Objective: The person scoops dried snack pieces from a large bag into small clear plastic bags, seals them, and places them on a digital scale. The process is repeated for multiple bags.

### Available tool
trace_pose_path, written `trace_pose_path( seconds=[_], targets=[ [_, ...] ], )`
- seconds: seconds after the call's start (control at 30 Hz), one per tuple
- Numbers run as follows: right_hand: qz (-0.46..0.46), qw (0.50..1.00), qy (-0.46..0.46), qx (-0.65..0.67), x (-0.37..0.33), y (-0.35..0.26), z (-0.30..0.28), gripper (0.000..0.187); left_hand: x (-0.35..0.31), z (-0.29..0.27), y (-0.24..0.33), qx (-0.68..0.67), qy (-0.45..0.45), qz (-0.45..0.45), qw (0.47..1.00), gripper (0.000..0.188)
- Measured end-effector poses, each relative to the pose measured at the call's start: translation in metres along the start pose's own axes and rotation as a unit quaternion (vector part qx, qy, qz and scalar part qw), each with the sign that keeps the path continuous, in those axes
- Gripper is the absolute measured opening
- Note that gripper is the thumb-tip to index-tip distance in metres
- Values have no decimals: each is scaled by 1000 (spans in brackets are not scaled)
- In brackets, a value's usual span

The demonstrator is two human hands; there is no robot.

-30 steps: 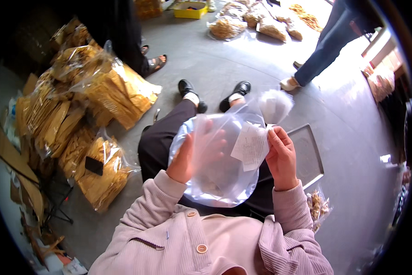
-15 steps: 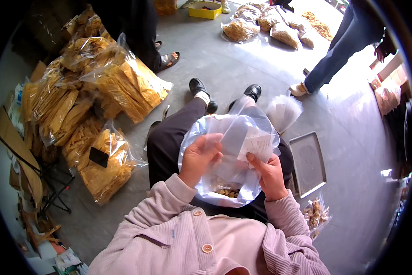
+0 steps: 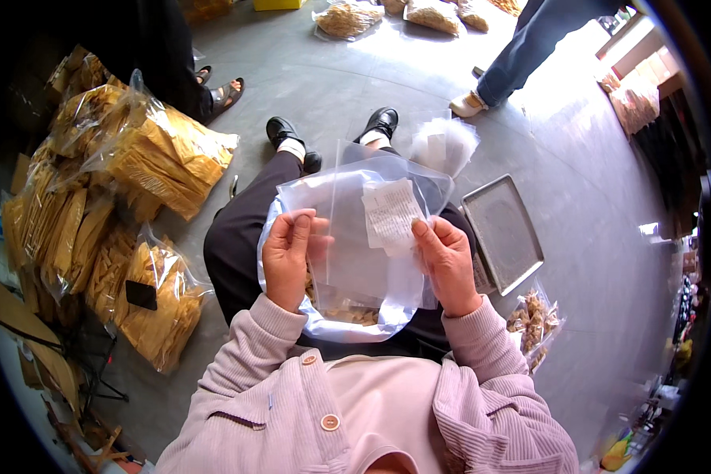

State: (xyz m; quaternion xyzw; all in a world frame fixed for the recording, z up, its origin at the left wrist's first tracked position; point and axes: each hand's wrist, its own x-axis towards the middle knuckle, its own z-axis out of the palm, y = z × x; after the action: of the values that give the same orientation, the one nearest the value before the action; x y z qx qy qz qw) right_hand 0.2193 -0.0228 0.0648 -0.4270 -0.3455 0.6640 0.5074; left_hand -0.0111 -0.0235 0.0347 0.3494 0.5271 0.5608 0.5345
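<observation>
A clear plastic bag [image 3: 347, 268] is spread between my hands above my lap. My left hand [image 3: 286, 257] pinches its left edge between thumb and fingers. On the right edge my right hand [image 3: 452, 259] is closed, its thumb near a white printed paper slip [image 3: 391, 215]. Whether the slip lies inside the bag or on top of it, I cannot tell. Below, a larger whitish plastic bag [image 3: 331, 328] sits open in my lap, with brown dried pieces [image 3: 362, 316] partly visible inside; the clear bag covers much of its opening.
Right of my legs are a stack of clear bags [image 3: 444, 146], a metal tray [image 3: 539, 261] and a small bag of brown pieces [image 3: 535, 320]. Large bags of yellowish dried sheets [image 3: 165, 158] are piled left, a dark phone-like object [image 3: 141, 295] on one. Two people [image 3: 521, 51] stand ahead.
My left hand has closed on the clear bag's left edge, and the bag is now spread flatter between both hands. The slip faces up more fully. The whole view has shifted.
</observation>
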Motion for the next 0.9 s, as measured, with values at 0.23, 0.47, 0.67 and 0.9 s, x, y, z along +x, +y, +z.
trace_pose_path(
  seconds=[0.23, 0.47, 0.67, 0.9],
  targets=[
    [50, 998, -31, 18, 14, 8, -13, 25, 10, -2, -9, -26, -34, -7, 999, 17],
    [143, 970, -196, -36, 11, 4, -4, 51, 16, -1, -3, -146, -46, -153, 976, 15],
    [110, 982, -144, -61, 17, -1, -13, 26, 21, -2, -17, -100, 23, -69, 992, 16],
    [118, 979, -151, -70, 18, -12, -31, 20, 28, -5, -17, -109, 72, -17, 991, 15]
  ],
)
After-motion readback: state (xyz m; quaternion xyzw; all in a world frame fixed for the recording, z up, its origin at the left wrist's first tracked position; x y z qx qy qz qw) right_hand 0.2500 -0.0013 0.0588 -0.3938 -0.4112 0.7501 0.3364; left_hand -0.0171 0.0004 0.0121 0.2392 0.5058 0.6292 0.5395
